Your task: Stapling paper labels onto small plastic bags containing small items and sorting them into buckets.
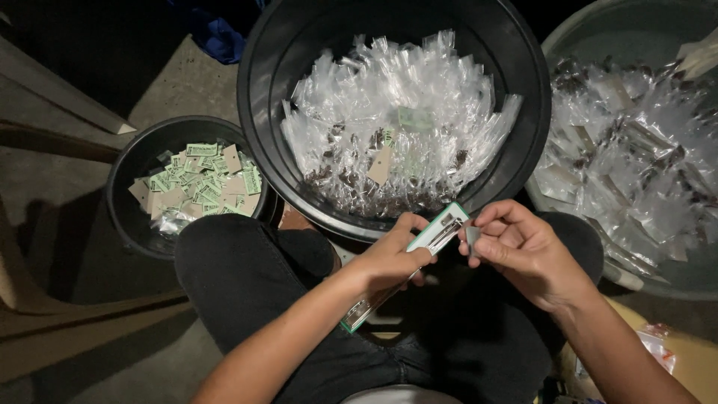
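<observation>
Your left hand (pixel 389 258) sits over your dark-trousered lap (pixel 247 277), fingers wrapped around a long green-and-white metal stapler (pixel 434 233) that runs slantwise from near your wrist up toward the big tub. Your right hand (pixel 523 251) is just beside the stapler's top end, its thumb and forefinger pinched shut on a small pale strip (pixel 473 238), which may be staples, though it is too small to tell. The strip is close to the stapler's open metal track, whether touching it you cannot tell. Beyond your hands stands a large round black plastic tub (pixel 262 90) heaped with small clear plastic packets (pixel 396 120). To its left is a smaller black bucket (pixel 123 183) holding green and tan paper tags (pixel 198 183). On the right, a grey basin (pixel 591 30) holds more clear packets with dark contents.
</observation>
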